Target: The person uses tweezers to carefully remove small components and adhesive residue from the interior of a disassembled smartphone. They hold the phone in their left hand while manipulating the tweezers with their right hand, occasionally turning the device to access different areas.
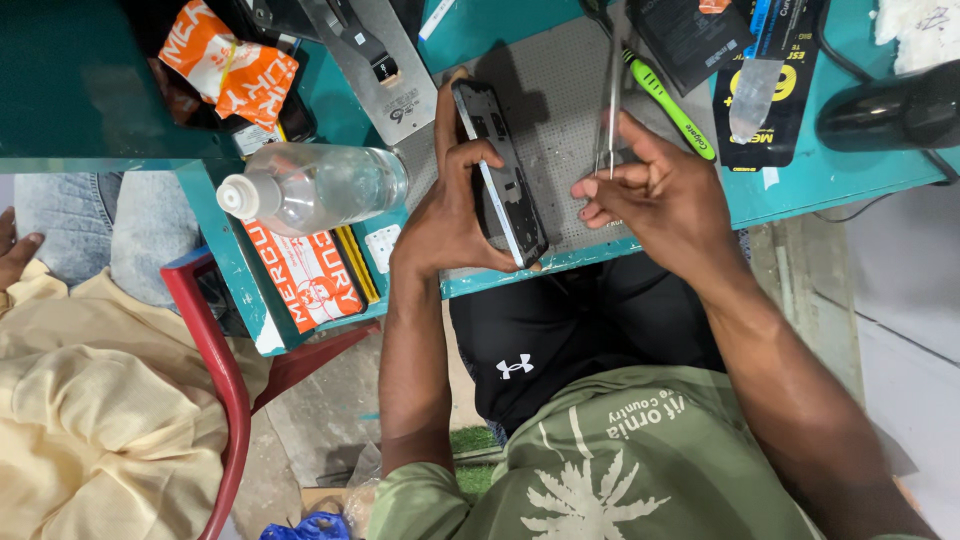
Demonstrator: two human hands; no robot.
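1. Head view: the left hand (450,215) grips a dark phone frame (500,175) on edge over the grey mat (560,100); keep it braced.
2. The right hand (645,190) has its fingers pinched on thin tweezers (608,110), probably; work them gently.
3. A clear bottle (315,185) and green toothbrush (668,105) crowd the teal table (840,165).

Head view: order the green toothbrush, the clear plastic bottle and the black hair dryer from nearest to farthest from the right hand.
From the right hand, which holds tweezers:
1. Green toothbrush, just above it on the grey mat.
2. Black hair dryer, at the far right edge.
3. Clear plastic bottle, far left, beyond the phone.
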